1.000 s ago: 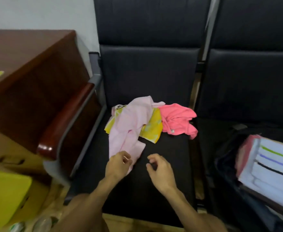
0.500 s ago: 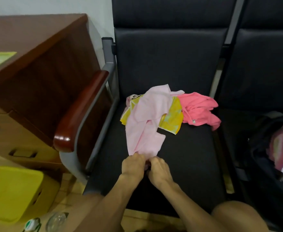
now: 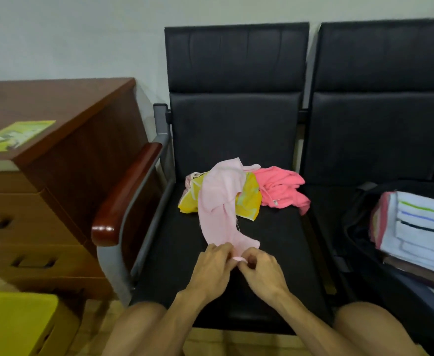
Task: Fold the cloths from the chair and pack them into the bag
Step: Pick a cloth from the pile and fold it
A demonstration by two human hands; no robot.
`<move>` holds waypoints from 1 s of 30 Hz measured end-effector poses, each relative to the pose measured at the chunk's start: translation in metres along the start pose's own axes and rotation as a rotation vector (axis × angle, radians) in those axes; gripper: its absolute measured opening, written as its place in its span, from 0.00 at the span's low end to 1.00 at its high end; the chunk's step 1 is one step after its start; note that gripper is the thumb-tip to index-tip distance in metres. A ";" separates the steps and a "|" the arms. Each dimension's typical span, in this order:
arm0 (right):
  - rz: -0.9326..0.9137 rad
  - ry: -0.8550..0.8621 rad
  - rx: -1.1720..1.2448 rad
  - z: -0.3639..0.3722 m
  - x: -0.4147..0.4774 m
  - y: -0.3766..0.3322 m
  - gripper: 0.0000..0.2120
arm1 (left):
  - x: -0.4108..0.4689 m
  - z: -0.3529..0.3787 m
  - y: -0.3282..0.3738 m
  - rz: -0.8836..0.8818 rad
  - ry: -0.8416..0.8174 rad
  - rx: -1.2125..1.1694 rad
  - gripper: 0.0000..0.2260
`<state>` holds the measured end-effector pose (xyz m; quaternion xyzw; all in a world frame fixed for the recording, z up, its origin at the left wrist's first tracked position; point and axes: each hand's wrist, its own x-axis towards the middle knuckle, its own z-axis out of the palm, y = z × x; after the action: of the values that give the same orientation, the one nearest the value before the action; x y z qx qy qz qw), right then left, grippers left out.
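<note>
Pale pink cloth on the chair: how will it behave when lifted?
Probably floppy: the pale pink cloth drapes in soft creases over the yellow cloth and bends where the left hand and right hand pinch its near end. Likely light, since a pinch alone holds it. It may drag the yellow cloth along, as it lies across it.
</note>
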<state>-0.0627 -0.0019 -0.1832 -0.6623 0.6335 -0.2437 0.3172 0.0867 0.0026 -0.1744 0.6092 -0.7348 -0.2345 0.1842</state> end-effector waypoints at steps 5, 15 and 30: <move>0.029 0.158 0.083 -0.030 -0.034 -0.005 0.06 | -0.029 -0.015 0.042 0.107 0.041 -0.094 0.05; -0.147 0.218 0.251 -0.130 -0.063 -0.084 0.25 | -0.013 -0.137 0.164 0.356 0.428 -0.215 0.06; -0.464 0.584 0.236 -0.347 -0.160 -0.225 0.04 | -0.101 -0.338 0.296 0.514 0.942 -0.384 0.03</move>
<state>-0.1729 0.1174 0.2298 -0.6498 0.4981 -0.5583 0.1340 0.0545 0.1052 0.2741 0.4053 -0.6422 -0.0143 0.6505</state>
